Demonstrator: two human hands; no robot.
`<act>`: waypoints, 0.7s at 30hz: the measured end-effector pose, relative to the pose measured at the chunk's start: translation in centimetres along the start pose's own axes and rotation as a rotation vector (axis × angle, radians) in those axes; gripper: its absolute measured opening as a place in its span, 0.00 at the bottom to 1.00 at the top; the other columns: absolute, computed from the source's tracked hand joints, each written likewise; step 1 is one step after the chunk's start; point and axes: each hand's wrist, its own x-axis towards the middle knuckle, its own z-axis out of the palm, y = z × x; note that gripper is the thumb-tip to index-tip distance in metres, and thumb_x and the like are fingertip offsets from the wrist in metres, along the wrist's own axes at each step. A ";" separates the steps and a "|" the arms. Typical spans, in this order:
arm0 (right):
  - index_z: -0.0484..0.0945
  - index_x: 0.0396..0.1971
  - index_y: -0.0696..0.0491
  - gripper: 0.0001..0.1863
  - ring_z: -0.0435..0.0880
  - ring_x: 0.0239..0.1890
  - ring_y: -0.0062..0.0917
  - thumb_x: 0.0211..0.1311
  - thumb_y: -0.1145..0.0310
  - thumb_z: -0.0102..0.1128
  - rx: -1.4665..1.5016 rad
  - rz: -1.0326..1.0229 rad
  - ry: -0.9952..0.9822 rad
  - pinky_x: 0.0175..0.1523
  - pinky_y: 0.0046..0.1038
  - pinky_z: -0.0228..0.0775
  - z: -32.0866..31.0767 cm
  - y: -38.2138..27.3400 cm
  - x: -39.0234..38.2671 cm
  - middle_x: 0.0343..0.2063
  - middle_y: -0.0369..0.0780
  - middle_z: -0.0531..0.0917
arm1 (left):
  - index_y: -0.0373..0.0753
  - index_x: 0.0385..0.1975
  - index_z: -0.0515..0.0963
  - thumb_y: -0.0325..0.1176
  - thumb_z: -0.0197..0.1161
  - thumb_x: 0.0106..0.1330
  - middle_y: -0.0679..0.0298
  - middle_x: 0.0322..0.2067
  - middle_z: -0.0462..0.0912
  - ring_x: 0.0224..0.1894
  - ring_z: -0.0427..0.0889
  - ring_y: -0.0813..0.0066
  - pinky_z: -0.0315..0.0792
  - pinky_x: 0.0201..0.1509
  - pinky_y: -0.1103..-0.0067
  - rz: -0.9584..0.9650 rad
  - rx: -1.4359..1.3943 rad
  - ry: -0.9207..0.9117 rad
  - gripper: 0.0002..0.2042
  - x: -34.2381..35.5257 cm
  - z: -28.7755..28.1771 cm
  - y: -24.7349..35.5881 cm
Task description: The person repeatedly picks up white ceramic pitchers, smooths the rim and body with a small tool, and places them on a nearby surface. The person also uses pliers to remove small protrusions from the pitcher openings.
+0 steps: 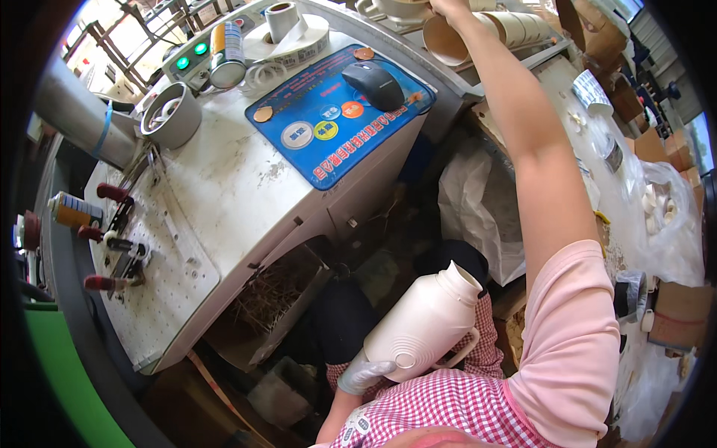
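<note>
A cream thermos jug (418, 321) with a spout, a side handle and concentric rings on its wall lies tilted in my lap. My left hand (364, 375), in a pale glove, is closed round its lower end, with the thumb along the side. My right arm stretches far forward to the top edge. There my right hand (451, 7) is at a tray of cream jug bodies; its fingers are cut off by the frame, so its grip is hidden. One open-ended jug body (447, 41) lies just below that hand, and another cream piece with a handle (397, 10) is beside it.
A white machine table (224, 179) at left carries a blue mouse pad (299, 112), a black mouse (373, 85), label rolls (299, 41), a spray can (227, 56), a grey cup (172, 116) and red-handled clamps (116, 239). Plastic bags (657, 224) and a carton (681, 317) sit at right.
</note>
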 end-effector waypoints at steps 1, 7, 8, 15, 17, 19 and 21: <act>0.85 0.41 0.65 0.19 0.89 0.43 0.49 0.64 0.66 0.53 -0.033 -0.015 0.036 0.49 0.46 0.79 0.8 0.1 0.2 0.37 0.58 0.88 | 0.29 0.72 0.64 0.31 0.76 0.57 0.52 0.64 0.77 0.65 0.77 0.62 0.67 0.72 0.67 -0.017 -0.023 0.022 0.41 0.3 0.3 0.3; 0.88 0.42 0.60 0.19 0.89 0.49 0.49 0.61 0.61 0.60 -0.295 -0.122 -0.045 0.56 0.46 0.79 1.7 -1.9 0.3 0.43 0.55 0.89 | 0.29 0.72 0.64 0.29 0.75 0.58 0.52 0.62 0.79 0.64 0.78 0.62 0.69 0.71 0.68 -0.111 -0.201 0.049 0.40 1.1 1.6 1.4; 0.88 0.40 0.58 0.18 0.89 0.50 0.48 0.60 0.60 0.61 -0.348 -0.118 -0.032 0.56 0.46 0.79 1.6 -2.3 0.4 0.42 0.54 0.89 | 0.29 0.72 0.64 0.28 0.74 0.58 0.52 0.62 0.79 0.63 0.78 0.63 0.70 0.70 0.69 -0.156 -0.158 0.074 0.40 1.1 1.5 1.7; 0.87 0.35 0.63 0.16 0.90 0.31 0.50 0.60 0.66 0.56 0.049 -0.069 0.013 0.39 0.47 0.81 0.7 -2.4 3.8 0.28 0.61 0.86 | 0.30 0.72 0.64 0.22 0.71 0.60 0.53 0.62 0.79 0.63 0.79 0.66 0.72 0.68 0.71 -0.220 -0.048 0.044 0.38 1.5 0.7 3.1; 0.86 0.34 0.65 0.16 0.89 0.27 0.50 0.60 0.67 0.55 0.346 0.120 0.033 0.36 0.47 0.80 1.8 -1.5 5.0 0.23 0.61 0.85 | 0.30 0.72 0.63 0.22 0.71 0.60 0.54 0.63 0.79 0.64 0.79 0.66 0.71 0.69 0.71 -0.227 -0.047 0.057 0.38 1.7 1.0 3.2; 0.86 0.33 0.65 0.16 0.90 0.28 0.48 0.60 0.68 0.54 0.224 0.168 -0.011 0.37 0.47 0.81 3.4 -0.1 5.7 0.24 0.59 0.86 | 0.30 0.73 0.62 0.22 0.71 0.60 0.54 0.63 0.78 0.65 0.78 0.66 0.70 0.70 0.70 -0.269 -0.042 0.078 0.39 1.7 1.4 3.4; 0.86 0.33 0.65 0.16 0.91 0.31 0.47 0.61 0.68 0.54 0.027 0.126 -0.026 0.40 0.47 0.81 4.6 1.5 6.1 0.27 0.58 0.87 | 0.31 0.74 0.61 0.22 0.71 0.61 0.55 0.64 0.77 0.66 0.77 0.66 0.69 0.71 0.70 -0.257 -0.057 0.081 0.39 1.6 1.7 3.6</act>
